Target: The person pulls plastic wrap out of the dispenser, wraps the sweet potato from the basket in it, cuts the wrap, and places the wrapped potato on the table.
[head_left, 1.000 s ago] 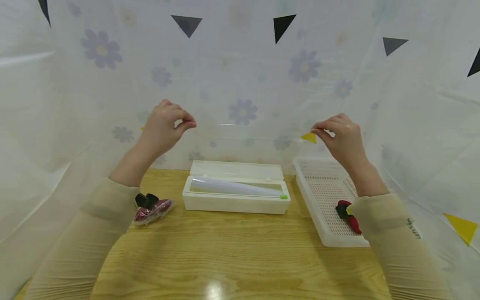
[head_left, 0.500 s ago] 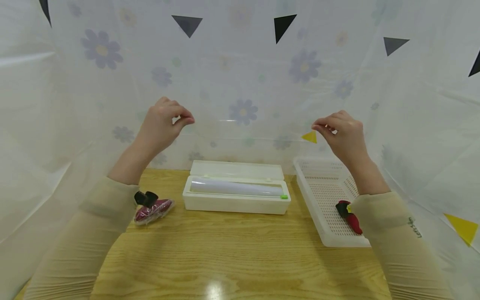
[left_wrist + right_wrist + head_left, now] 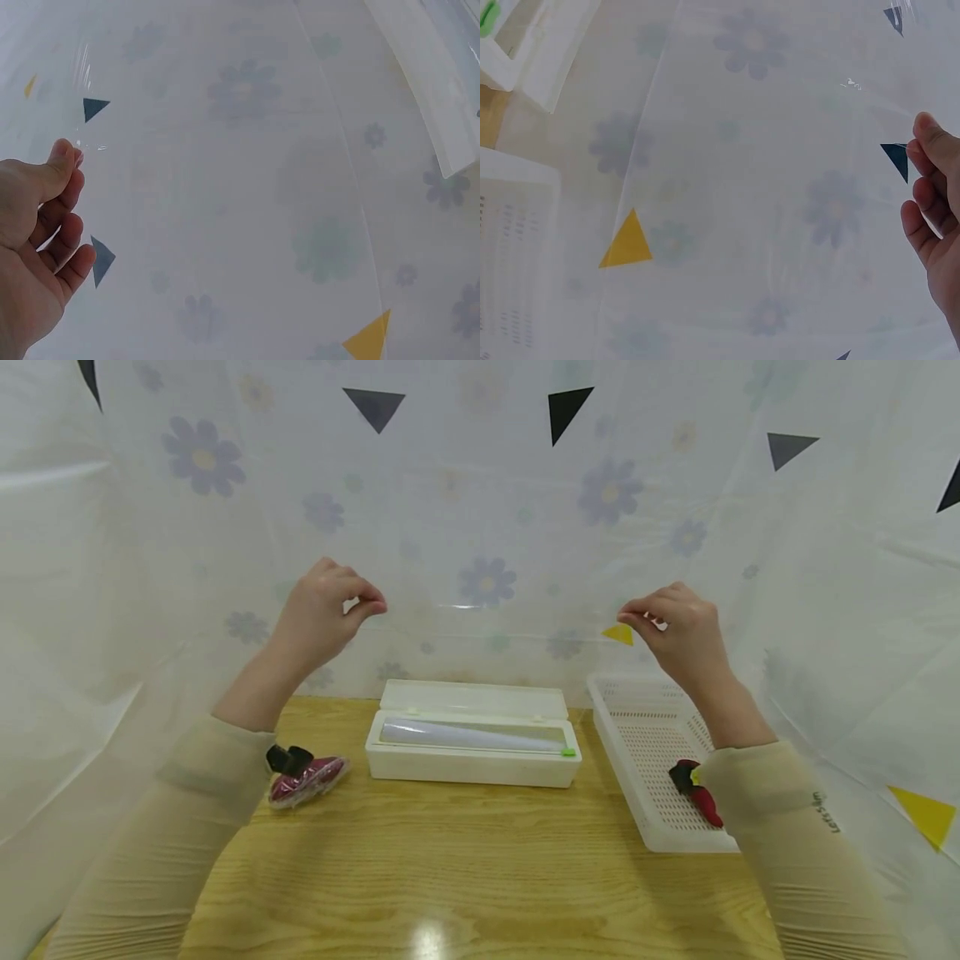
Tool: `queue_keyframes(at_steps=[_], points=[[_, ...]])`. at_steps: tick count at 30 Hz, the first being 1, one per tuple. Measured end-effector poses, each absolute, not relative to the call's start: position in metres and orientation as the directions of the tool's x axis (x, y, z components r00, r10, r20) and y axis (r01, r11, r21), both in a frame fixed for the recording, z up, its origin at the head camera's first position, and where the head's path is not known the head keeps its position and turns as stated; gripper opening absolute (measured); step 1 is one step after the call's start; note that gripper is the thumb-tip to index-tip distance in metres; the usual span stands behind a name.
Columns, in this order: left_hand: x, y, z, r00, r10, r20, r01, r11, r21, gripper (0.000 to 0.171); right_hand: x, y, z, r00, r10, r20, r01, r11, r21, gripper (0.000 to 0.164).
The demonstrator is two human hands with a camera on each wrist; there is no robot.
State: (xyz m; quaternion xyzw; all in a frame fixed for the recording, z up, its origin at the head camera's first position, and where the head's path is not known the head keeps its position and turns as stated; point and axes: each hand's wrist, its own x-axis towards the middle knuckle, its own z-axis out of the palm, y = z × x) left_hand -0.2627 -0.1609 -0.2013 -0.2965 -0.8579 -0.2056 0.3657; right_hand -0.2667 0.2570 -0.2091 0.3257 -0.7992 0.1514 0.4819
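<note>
My left hand (image 3: 318,610) and right hand (image 3: 678,631) are raised above the table, well apart, thumb and fingertips pinched together. Between them faint glints show a clear sheet of cling film (image 3: 455,607), its edges hard to see. In the left wrist view, the left hand (image 3: 49,217) pinches the shiny film between thumb and forefinger. The right hand (image 3: 937,180) pinches likewise at the right wrist view's edge, near similar glints. Below and between the hands is a white cling film dispenser (image 3: 472,770), lid raised, with a pale roll (image 3: 465,735) and a green slider (image 3: 567,752).
A dark red item in clear wrap (image 3: 311,781) lies on the wooden table (image 3: 465,860) by the left sleeve. At right, a white perforated basket (image 3: 637,793) holds a red elongated item (image 3: 705,806), partly hidden by the sleeve. Behind hangs a flowered translucent curtain (image 3: 420,510) with triangle pennants.
Both hands rise slightly, then dip slightly, and keep their pinch. The glint on the film shifts a little. The dispenser, basket and wrapped item stay in place.
</note>
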Motion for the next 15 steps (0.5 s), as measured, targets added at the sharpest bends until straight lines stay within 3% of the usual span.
queue_keyframes(at_steps=[15], points=[[-0.270,-0.167,-0.215,-0.590,0.362,0.721,0.642,0.752,0.148,0.011,-0.275,0.253,-0.222,-0.323,-0.423,0.847,-0.694,0.714,0.092,0.010]])
